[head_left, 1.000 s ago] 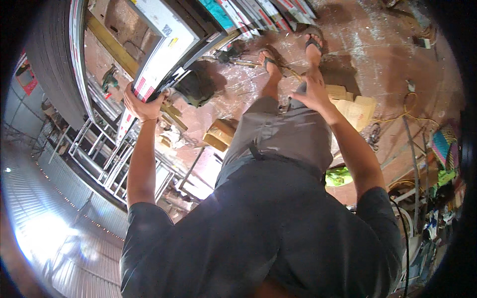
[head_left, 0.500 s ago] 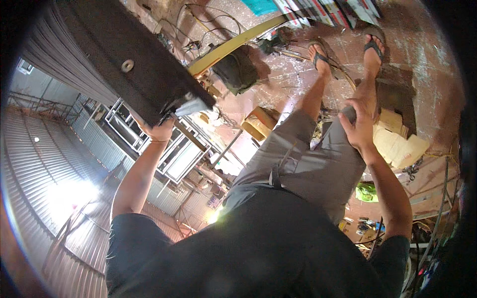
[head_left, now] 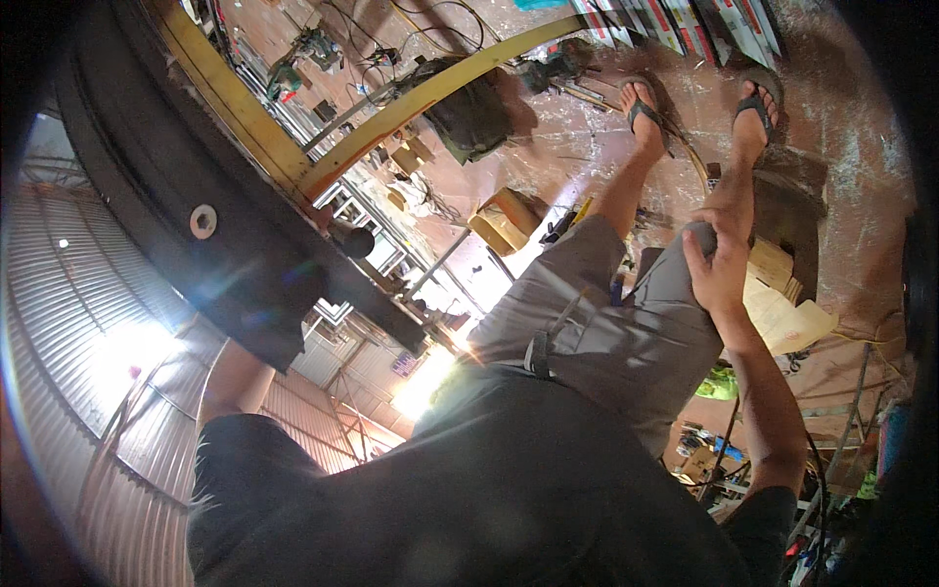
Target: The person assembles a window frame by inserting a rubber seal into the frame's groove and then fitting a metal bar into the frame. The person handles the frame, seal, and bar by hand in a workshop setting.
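A large black machine body (head_left: 147,166) with a round pale bolt head (head_left: 202,221) fills the upper left. My left forearm (head_left: 240,377) goes up behind its lower edge, which hides the left hand and whatever it touches. Beside that edge is a dark round knob (head_left: 357,241), close to where a yellow metal frame (head_left: 362,147) joins. My right hand (head_left: 719,264) rests on my right knee, fingers apart, with nothing in it. Grey trousers (head_left: 626,333) cover the leg under it.
A cardboard box (head_left: 506,221) and a dark bag (head_left: 460,122) lie on the floor beyond the frame. Long white and red strips (head_left: 675,24) are stacked at the top right. Flattened cardboard (head_left: 787,318) lies right of my knee. Cables (head_left: 450,15) run across the floor.
The view has shifted, and the black machine body sits lower, showing more of the yellow frame. My left hand, visible earlier at its lower end, is now hidden behind it. The right hand stays on the knee.
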